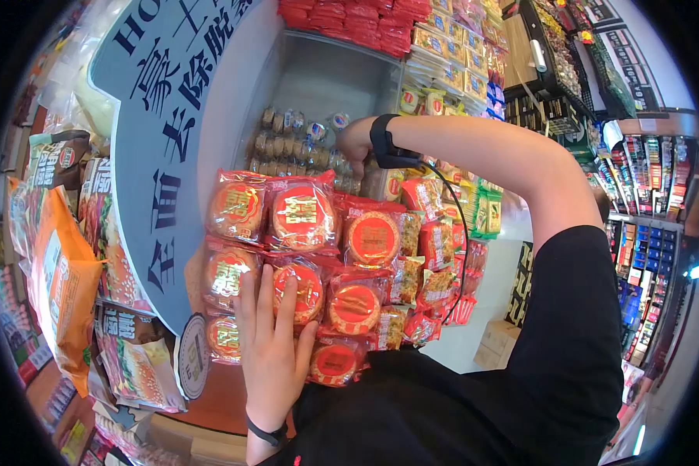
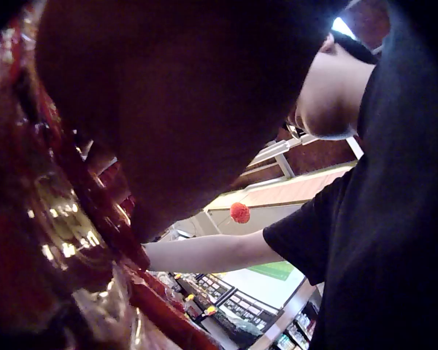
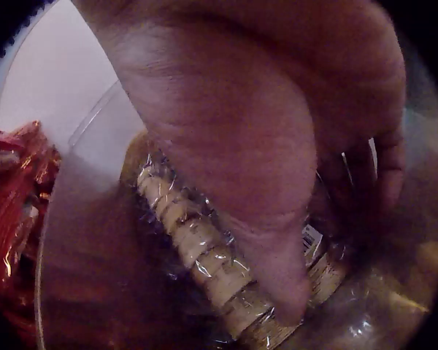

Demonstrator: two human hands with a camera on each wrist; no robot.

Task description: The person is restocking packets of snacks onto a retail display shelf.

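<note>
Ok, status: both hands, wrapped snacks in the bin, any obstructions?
Right hand in the bin, at the wrapped snacks; grip unclear. Left hand resting on red packets. In head view, red packets partly hide the bin's near edge.

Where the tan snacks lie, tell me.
In the head view, left of centre, the tan snacks lie in the bin, beside the right hand and just above the round red packets.

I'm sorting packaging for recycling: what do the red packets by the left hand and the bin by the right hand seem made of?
Red packets: probably thin, glossy plastic film, going by crinkles and bright highlights.
Bin: smooth, likely rigid plastic, judging by its thin, pale edge; glass isn't ruled out.
</note>
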